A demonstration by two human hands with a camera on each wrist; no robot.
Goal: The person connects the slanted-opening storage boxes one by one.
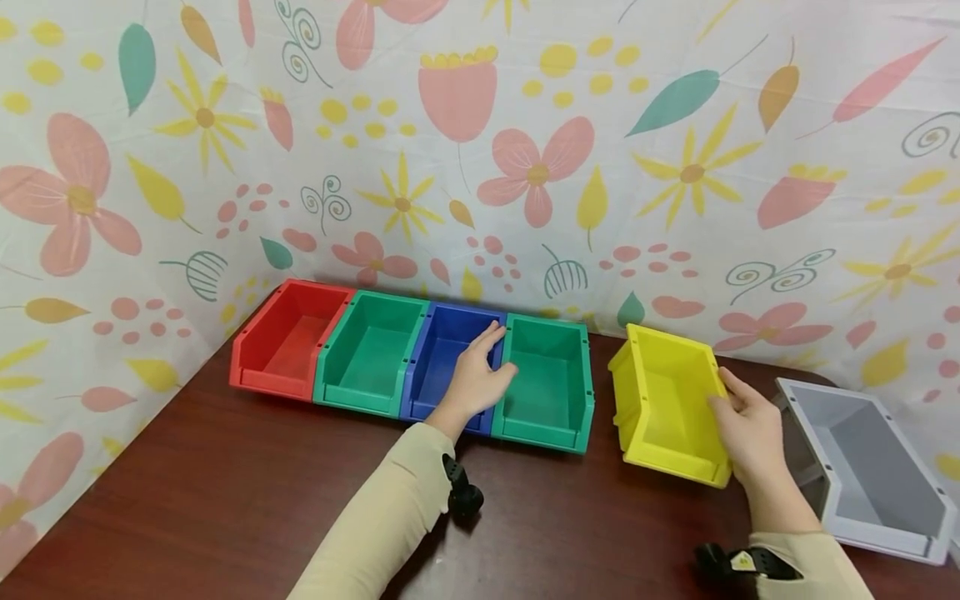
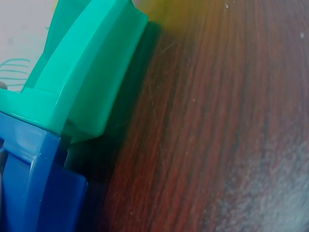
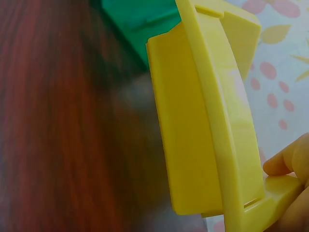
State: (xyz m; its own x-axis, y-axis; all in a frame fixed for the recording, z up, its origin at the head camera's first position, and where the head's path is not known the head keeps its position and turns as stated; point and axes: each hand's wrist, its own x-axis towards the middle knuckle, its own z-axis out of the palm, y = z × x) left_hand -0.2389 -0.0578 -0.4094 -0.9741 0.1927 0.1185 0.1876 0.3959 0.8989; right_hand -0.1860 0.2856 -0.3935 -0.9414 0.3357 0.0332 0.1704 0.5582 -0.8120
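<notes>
In the head view my right hand grips the right side wall of a yellow bin, thumb inside. The bin is tilted and looks lifted off the table; the right wrist view shows its front lip and underside. My left hand is over the side where a blue bin meets a green bin, fingers extended and thumb spread apart. Whether it presses on the walls is hard to tell. A red bin and another green bin continue the row leftward, side by side.
A grey bin lies tilted at the right, beside my right wrist. The dark wooden table runs back to a flower-printed cloth behind the bins and along the left.
</notes>
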